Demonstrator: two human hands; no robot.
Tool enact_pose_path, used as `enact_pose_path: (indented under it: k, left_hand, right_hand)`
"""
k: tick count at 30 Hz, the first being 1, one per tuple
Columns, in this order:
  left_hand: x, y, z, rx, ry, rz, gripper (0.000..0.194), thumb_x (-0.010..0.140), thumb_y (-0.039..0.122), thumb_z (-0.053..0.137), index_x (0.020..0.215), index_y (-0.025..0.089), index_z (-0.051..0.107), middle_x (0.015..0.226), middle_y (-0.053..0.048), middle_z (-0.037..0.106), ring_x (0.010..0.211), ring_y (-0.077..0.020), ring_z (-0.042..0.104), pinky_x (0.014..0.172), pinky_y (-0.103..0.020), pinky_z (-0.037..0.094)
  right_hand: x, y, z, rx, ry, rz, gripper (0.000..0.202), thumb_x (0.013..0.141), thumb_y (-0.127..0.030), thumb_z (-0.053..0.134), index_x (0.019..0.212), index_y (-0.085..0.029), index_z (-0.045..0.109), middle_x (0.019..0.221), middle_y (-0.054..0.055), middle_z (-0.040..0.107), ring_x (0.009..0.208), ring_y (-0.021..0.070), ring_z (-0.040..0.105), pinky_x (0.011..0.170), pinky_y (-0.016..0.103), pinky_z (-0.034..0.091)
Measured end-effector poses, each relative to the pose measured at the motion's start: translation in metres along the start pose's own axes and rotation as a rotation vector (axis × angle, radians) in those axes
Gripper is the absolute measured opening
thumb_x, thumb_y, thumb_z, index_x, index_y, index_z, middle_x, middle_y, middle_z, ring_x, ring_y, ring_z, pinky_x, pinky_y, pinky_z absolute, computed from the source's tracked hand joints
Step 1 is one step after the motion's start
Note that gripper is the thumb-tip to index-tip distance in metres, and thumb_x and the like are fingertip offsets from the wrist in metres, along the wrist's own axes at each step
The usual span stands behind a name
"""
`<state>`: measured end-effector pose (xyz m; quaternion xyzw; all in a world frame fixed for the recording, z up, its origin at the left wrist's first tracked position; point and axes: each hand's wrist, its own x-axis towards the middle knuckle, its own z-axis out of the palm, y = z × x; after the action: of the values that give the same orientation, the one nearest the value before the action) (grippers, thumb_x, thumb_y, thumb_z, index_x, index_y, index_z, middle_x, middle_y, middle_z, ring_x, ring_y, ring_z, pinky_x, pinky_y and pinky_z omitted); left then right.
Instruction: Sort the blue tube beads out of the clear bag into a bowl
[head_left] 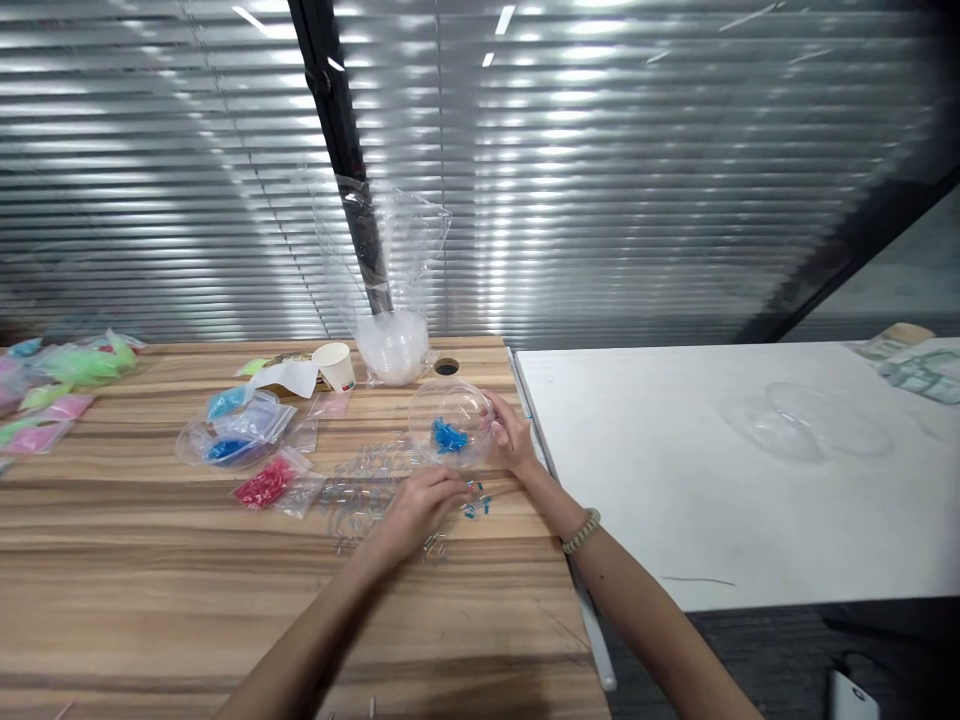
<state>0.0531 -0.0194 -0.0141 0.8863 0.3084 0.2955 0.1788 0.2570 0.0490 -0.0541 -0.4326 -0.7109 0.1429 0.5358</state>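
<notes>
My right hand (511,437) grips the right rim of a clear plastic bowl (427,400), which looks tilted towards me. Inside the bowl lies a small heap of blue pieces (448,436). My left hand (421,505) is just in front of the bowl, palm down, its fingers pinched together; whatever is between the fingertips is too small to make out. Right of those fingertips several loose blue pieces (477,500) lie on the wooden table. Many clear little tubes (364,490) are spread out to the left, partly behind my left hand.
Left on the wooden table (150,580) are a bag of red pieces (264,484), a clear dish (193,443) with blue bags, and a paper cup (334,366). A tall clear bag (395,345) stands behind. Clear lids (810,420) lie on the white table (637,480) at right.
</notes>
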Motion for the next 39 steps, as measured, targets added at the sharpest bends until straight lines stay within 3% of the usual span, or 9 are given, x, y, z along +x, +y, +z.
enact_pose_path:
  k: [3,6,16,23,29,36,39]
  left_hand:
    - [0.001,0.007,0.002,-0.09,-0.127,-0.015,0.024,0.093,0.031,0.046,0.095,0.019,0.066,0.091,-0.007,0.064,0.088,-0.0163,0.057,0.08,-0.028,0.045]
    - [0.001,0.009,0.002,-0.122,-0.178,-0.03,0.019,0.089,0.031,0.053,0.096,0.019,0.066,0.095,-0.007,0.063,0.092,-0.0168,0.057,0.083,-0.028,0.045]
    - [-0.003,-0.001,0.009,-0.081,-0.176,-0.036,0.014,0.089,0.017,0.051,0.09,0.018,0.065,0.094,-0.006,0.062,0.091,-0.0172,0.056,0.081,-0.028,0.045]
    - [-0.001,0.0,0.005,-0.078,-0.203,-0.071,0.018,0.088,0.012,0.046,0.085,0.017,0.063,0.092,-0.006,0.061,0.09,-0.0173,0.055,0.082,-0.029,0.043]
    - [0.001,0.005,-0.003,0.085,-0.282,-0.116,0.021,0.091,0.016,0.039,0.085,0.017,0.059,0.091,-0.004,0.058,0.088,-0.0177,0.052,0.082,-0.03,0.041]
    - [0.002,0.007,-0.004,0.306,-0.295,0.011,0.025,0.094,0.013,0.033,0.098,0.016,0.057,0.098,-0.006,0.058,0.091,-0.0211,0.052,0.083,-0.033,0.039]
    - [0.003,0.008,-0.003,0.341,-0.283,0.025,0.023,0.093,0.011,0.034,0.092,0.016,0.057,0.093,-0.007,0.057,0.088,-0.0213,0.052,0.081,-0.032,0.039]
  right_hand:
    - [0.001,-0.002,-0.001,-0.006,-0.008,0.011,0.051,0.09,-0.045,0.028,0.129,-0.018,0.047,0.102,0.008,0.063,0.073,0.0188,0.06,0.073,0.032,0.049]
    - [0.002,-0.004,-0.002,-0.008,-0.009,-0.005,0.05,0.09,-0.044,0.029,0.129,-0.018,0.047,0.103,0.008,0.062,0.075,0.019,0.059,0.073,0.032,0.049]
    - [0.004,-0.004,-0.001,-0.01,-0.017,-0.013,0.052,0.09,-0.047,0.028,0.128,-0.017,0.047,0.094,0.008,0.063,0.072,0.0189,0.059,0.07,0.032,0.048]
    - [0.004,-0.003,-0.002,-0.063,-0.012,-0.013,0.052,0.09,-0.046,0.027,0.128,-0.018,0.048,0.099,0.008,0.063,0.085,0.0215,0.059,0.077,0.033,0.048]
    - [0.004,-0.003,-0.001,-0.056,-0.015,-0.016,0.053,0.09,-0.048,0.027,0.127,-0.018,0.048,0.099,0.008,0.064,0.083,0.021,0.06,0.076,0.032,0.048]
    - [0.005,-0.004,0.0,-0.01,-0.031,-0.02,0.052,0.09,-0.046,0.029,0.128,-0.016,0.047,0.099,0.009,0.063,0.073,0.0183,0.06,0.071,0.031,0.049]
    - [0.005,-0.004,-0.001,-0.024,-0.021,-0.01,0.054,0.09,-0.049,0.028,0.127,-0.016,0.049,0.101,0.009,0.063,0.08,0.0202,0.06,0.075,0.032,0.048]
